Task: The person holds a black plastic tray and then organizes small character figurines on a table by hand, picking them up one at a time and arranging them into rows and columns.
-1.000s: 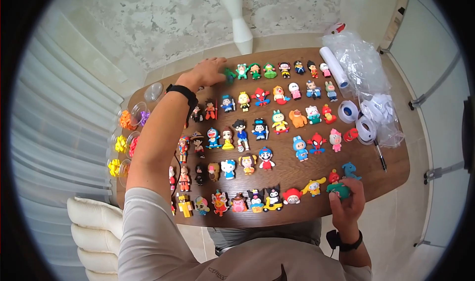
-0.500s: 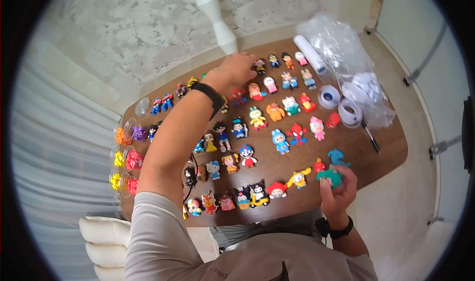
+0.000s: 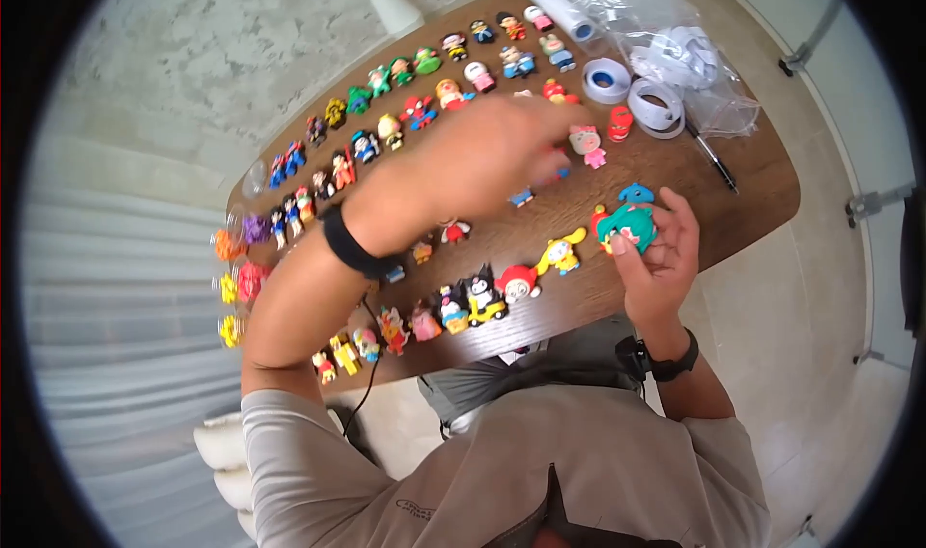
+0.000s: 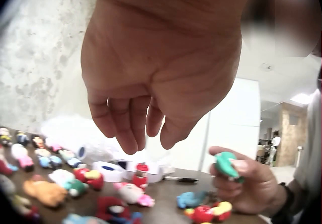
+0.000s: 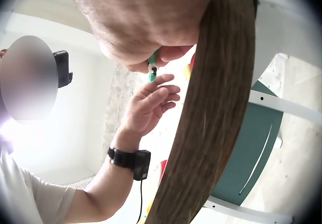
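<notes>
At the far left of the table (image 3: 762, 172) I see a clear cup (image 3: 256, 178), with an orange ornament (image 3: 229, 245), a purple ornament (image 3: 256, 229) and a pink ornament (image 3: 253, 280) near it. Small figures stretch in rows to the right, among them a Spider-Man figure (image 3: 419, 113). My left hand (image 3: 497, 152) is over the rows, blurred in the head view; its fingers hang loosely bent with nothing in them. Below it lies a long-eared yellow figure (image 3: 562, 253), and by my fingertips is a pink figure (image 3: 587, 146). Next comes a white tape roll (image 3: 606, 80). I pinch the green figure (image 3: 629, 230) between the thumb and fingers of my right hand (image 3: 666, 263), near a blue figure (image 3: 637, 193). Rightmost on the tabletop, a black pen (image 3: 714, 162) lies slantwise.
</notes>
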`<state>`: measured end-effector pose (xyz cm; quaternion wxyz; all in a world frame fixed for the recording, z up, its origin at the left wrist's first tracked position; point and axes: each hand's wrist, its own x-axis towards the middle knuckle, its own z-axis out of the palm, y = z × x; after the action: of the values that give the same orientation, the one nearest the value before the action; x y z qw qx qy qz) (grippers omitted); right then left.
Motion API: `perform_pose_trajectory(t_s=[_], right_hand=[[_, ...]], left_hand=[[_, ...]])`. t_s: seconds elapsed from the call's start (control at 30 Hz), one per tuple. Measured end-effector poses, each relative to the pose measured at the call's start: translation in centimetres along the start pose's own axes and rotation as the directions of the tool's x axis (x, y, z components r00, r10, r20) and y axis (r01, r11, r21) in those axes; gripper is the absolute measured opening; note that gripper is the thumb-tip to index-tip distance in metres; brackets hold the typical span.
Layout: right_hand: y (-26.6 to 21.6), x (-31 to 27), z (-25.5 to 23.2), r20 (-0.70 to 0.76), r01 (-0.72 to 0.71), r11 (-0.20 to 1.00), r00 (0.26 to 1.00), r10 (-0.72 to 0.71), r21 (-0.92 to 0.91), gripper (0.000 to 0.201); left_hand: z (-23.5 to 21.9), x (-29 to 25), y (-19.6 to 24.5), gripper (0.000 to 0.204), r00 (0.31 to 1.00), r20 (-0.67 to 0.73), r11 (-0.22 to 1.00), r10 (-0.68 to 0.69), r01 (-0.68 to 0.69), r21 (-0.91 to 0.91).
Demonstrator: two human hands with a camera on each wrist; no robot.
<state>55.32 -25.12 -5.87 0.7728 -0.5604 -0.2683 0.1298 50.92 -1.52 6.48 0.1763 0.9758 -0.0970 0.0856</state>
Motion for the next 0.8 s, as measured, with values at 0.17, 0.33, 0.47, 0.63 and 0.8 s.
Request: perform_pose_trajectory(t_s=[0.17,0.33,0.47,0.63,0.8], right_hand=[[-1.7,-1.8,-0.7,0.206,0.153,0.986,0.969,-0.137,-0.063,0.075],[-2.2,-6.4,-1.5,0.356,-0.040,0.999,0.933,0.048,-0.029,0.075],[-1.7,-8.4,-0.4,0.402,-0.131,0.988,0.903,0.151,-0.079,0.070],[-2.0,-9.0,-0.1,0.513,-0.139,0.963,0.824,0.242,-0.231,0.061],[-1.7,-9.6,1.7,0.636,-0.076,0.956,0.731,0.247,-0.283,0.055]], left_hand=[[2.3,-4.4,9.9,0.046,0.992,0.012,0.982,0.125,-0.125,0.142],[5.4,-9.5,14.2,0.046,0.994,-0.084,0.985,-0.068,0.081,0.154],[8.2,-13.1,15.1,0.047,0.976,-0.140,0.979,-0.169,0.183,0.091],[9.4,-16.9,16.0,0.051,0.927,-0.249,0.959,-0.281,0.267,-0.091],[9.2,-20.4,16.5,0.052,0.907,-0.277,0.948,-0.317,0.290,-0.134]])
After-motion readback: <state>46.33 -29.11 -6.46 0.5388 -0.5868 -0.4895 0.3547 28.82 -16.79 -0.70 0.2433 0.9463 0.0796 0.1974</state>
